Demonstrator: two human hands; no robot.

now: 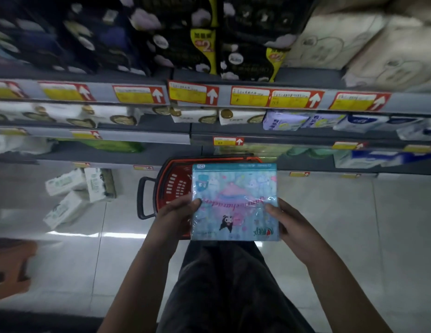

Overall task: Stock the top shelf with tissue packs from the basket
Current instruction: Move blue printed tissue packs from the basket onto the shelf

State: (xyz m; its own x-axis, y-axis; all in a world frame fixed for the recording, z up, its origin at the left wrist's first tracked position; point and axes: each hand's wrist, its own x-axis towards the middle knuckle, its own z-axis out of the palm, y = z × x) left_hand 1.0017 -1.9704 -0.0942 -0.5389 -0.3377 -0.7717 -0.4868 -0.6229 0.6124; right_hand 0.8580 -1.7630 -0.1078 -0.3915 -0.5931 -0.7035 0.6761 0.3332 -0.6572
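Left of the grey shelf unit's (pixel 147 153) foot, several white packs (pixel 72 195) lie scattered on the pale tiled floor (pixel 354 236), while red-and-yellow price labels (pixel 193 92) run along its edges and an orange-brown object (pixel 12 267) sits farther left.

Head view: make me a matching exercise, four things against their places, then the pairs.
Things:
1. blue tissue pack
2. red basket
3. white packs
4. black packs

Places:
A. loose on the floor, left
B. on the uppermost shelf in view
C. between both hands
D. on the floor, below the held pack

Pairs: 1-C, 2-D, 3-A, 4-B
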